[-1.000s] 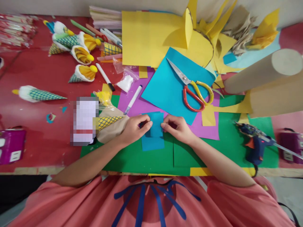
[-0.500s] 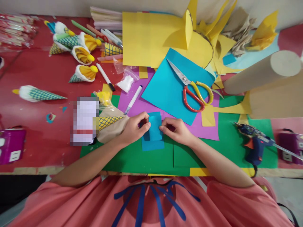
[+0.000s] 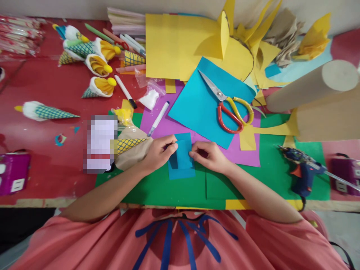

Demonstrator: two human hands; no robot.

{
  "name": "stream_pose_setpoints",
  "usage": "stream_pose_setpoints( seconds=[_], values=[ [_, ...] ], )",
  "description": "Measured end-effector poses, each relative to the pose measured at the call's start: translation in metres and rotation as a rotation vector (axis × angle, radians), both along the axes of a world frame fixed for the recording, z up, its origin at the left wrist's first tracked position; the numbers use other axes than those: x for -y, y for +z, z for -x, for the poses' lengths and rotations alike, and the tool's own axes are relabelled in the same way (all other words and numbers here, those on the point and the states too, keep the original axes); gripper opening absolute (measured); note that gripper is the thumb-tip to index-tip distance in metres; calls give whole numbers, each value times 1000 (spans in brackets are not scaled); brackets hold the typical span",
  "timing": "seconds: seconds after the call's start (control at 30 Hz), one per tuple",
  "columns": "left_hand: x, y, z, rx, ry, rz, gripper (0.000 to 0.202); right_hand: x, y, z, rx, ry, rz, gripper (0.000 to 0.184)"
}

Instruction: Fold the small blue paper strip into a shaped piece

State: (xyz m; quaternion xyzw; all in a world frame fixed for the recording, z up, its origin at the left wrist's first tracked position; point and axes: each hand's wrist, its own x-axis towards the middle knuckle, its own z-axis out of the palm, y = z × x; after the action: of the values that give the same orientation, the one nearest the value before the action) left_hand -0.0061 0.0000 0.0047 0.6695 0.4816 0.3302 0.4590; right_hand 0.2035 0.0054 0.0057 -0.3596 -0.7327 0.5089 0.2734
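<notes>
A small folded piece of blue paper [image 3: 182,159] lies on the green sheet [image 3: 168,187] in front of me. My left hand [image 3: 159,153] pinches its left edge with curled fingers. My right hand [image 3: 209,155] pinches its right edge, thumb and fingers pressed together. The upper flap of the paper is folded over the lower part. Both forearms rest over the table's near edge.
Red-and-yellow scissors [image 3: 232,108] lie on a large blue sheet [image 3: 202,101] just beyond my hands. A blue glue gun [image 3: 302,172] sits at the right. Markers [image 3: 158,118], paper cones [image 3: 46,111], yellow sheets [image 3: 174,45] and cardboard tubes [image 3: 309,86] crowd the far side.
The blue paper's upper flap has been drawn slightly narrower and pressed down; both hands shifted a little inward on it.
</notes>
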Motion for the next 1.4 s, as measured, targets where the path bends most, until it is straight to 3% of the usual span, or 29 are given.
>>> stream_pose_setpoints(
  seconds=[0.2,0.37,0.53,0.77,0.97,1.1,1.4],
  values=[
    [0,0,0,9,5,18,28,0,0,1,4,17,1,21],
    [0,-2,1,25,41,5,18,1,-1,1,14,10,-4,21],
    [2,-3,1,10,91,-2,26,1,-1,0,-19,-22,60,20],
    [1,3,-4,-160,-40,-67,29,1,-1,2,-179,-237,315,28],
    [1,2,-3,-188,-45,-35,33,1,-2,3,-212,-266,348,31],
    [1,3,-3,-192,-96,-71,28,-2,-3,2,-240,-356,360,34],
    [1,1,1,-30,-83,-8,32,-5,-2,2,-294,-384,403,35]
  ],
)
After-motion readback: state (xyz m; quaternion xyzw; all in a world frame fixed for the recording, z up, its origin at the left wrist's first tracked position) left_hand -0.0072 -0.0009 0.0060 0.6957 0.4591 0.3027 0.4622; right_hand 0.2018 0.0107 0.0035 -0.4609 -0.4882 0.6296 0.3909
